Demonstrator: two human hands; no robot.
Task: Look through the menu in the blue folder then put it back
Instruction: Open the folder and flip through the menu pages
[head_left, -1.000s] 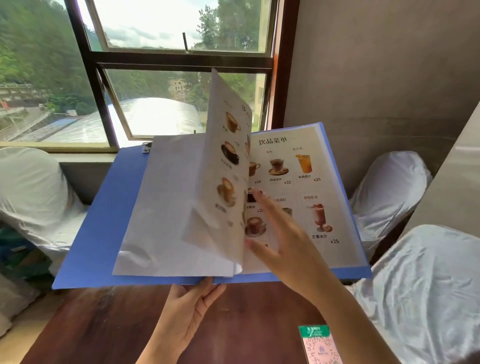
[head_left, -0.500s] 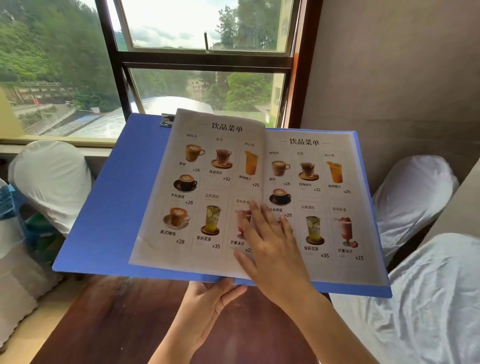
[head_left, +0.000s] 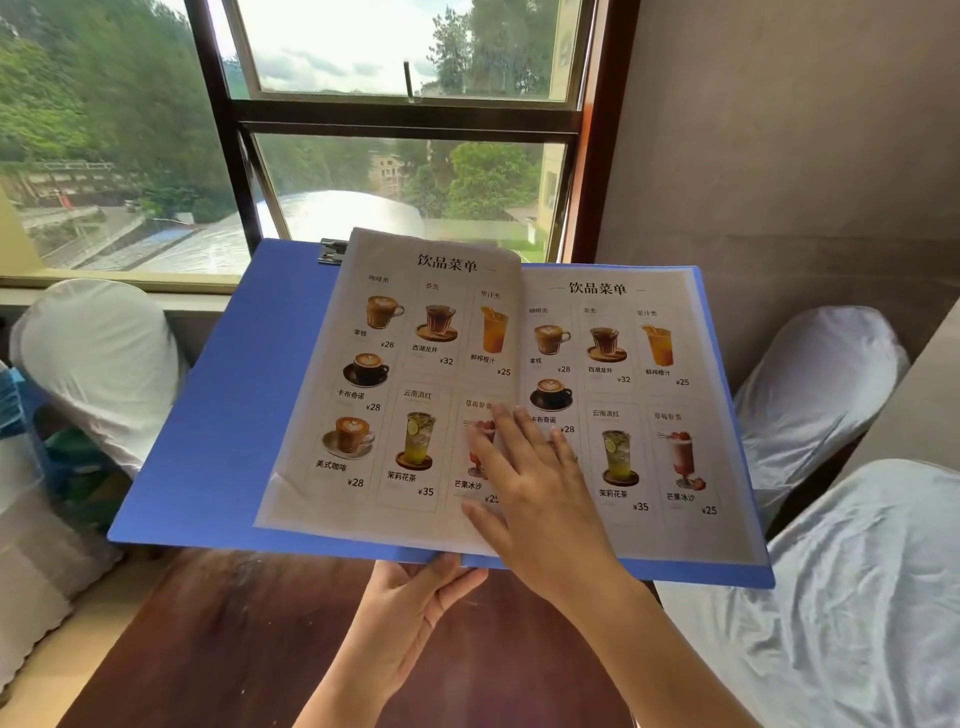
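A dark brown wooden table (head_left: 249, 639) filled the lower part of the view, with chairs under white covers (head_left: 98, 358) on its left and right sides. Behind it a dark-framed window (head_left: 405, 119) looked out on trees, buildings and a pale curved roof, and a plain grey wall (head_left: 779, 156) stood to the right.

The blue folder (head_left: 228, 405) was held open above the table, tilted up toward the camera, with a metal clip (head_left: 331, 251) at its top edge. Two drinks-menu pages lay spread in it: the left page (head_left: 395, 384) slightly bowed, the right page (head_left: 623, 405) flat against the cover.

The left hand (head_left: 410, 618) reached up from below, palm showing, its fingers hidden under the folder's bottom edge near the spine, supporting it; how tightly it held could not be told. The right hand (head_left: 535, 488) lay flat on the pages, fingers spread and extended across the centre fold, pressing the paper down rather than pinching it.
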